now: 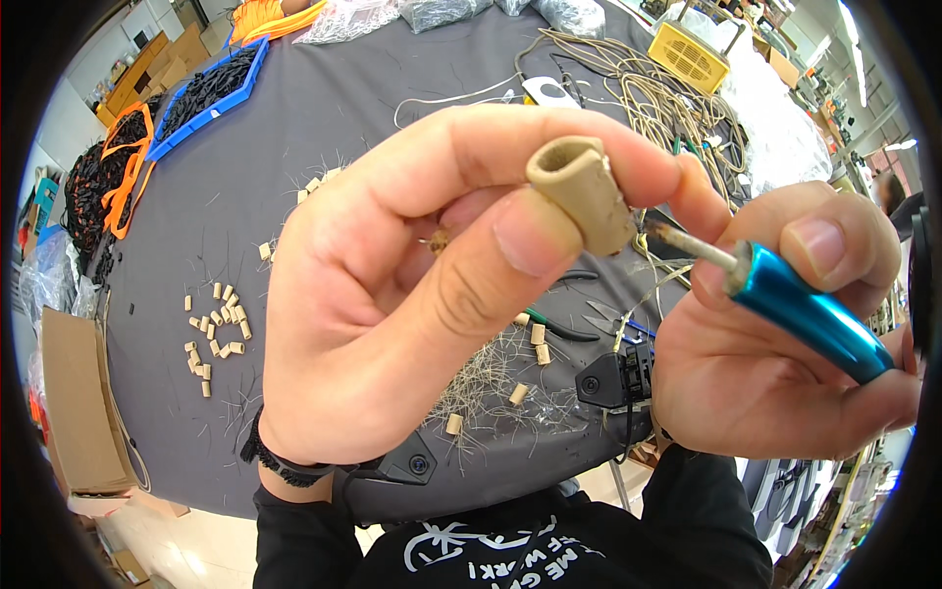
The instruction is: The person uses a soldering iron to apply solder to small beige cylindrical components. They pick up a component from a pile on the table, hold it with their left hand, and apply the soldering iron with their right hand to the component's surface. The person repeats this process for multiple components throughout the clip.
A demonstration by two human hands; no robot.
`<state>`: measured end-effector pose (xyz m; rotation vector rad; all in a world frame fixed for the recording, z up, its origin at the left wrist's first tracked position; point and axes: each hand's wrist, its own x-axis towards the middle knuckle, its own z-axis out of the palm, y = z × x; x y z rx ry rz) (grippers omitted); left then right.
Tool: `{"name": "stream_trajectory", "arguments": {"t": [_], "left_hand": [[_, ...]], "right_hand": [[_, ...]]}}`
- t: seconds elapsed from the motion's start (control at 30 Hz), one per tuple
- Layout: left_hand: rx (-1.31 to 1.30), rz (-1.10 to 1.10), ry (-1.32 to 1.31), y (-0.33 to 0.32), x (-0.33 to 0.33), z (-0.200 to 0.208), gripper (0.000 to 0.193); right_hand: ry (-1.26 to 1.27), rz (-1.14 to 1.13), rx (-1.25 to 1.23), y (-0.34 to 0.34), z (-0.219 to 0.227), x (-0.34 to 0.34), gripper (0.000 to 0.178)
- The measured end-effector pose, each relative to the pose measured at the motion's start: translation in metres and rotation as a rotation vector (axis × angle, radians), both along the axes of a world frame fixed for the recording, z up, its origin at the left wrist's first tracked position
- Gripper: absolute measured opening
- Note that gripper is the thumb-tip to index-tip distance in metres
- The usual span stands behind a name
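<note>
My left hand (363,285) pinches a short beige tube (586,201) between thumb and forefinger, close to the camera. The tube's hollow end faces up, and its lower right edge looks rough. My right hand (746,378) grips a tool with a shiny blue tapered handle (807,306). A thin metal shaft (699,243) sticks out of the handle, with a brown, darkened tip. That tip is right beside the tube's lower end; I cannot tell whether they touch. A small brown bit (438,240) shows inside the curl of my left fingers.
Several small beige tubes (228,312) lie on the dark tablecloth (186,442) at left, others among thread clippings (476,388). Scissors (610,319) and green-handled pliers (564,329) lie behind my hands. A blue tray (218,98), tangled cords (643,74) and a yellow box (689,56) stand farther back.
</note>
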<state>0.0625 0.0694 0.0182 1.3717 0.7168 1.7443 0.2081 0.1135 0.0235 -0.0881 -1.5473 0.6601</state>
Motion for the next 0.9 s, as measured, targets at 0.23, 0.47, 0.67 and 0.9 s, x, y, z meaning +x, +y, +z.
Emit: {"name": "stream_trajectory", "arguments": {"t": [0.23, 0.47, 0.67, 0.9], "left_hand": [[-0.027, -0.007, 0.075, 0.002, -0.013, -0.011, 0.04], [-0.081, -0.088, 0.013, 0.004, -0.005, 0.004, 0.038], [-0.073, 0.035, 0.138, 0.001, -0.032, 0.012, 0.032], [-0.453, 0.668, 1.004, -0.037, -0.117, 0.013, 0.016]], "right_hand": [[-0.013, -0.003, 0.001, -0.001, 0.001, 0.001, 0.048], [-0.014, -0.031, -0.05, 0.0, 0.003, 0.002, 0.053], [0.088, -0.036, -0.081, -0.001, 0.009, 0.005, 0.044], [0.177, -0.063, -0.195, 0.009, 0.017, -0.007, 0.032]]}}
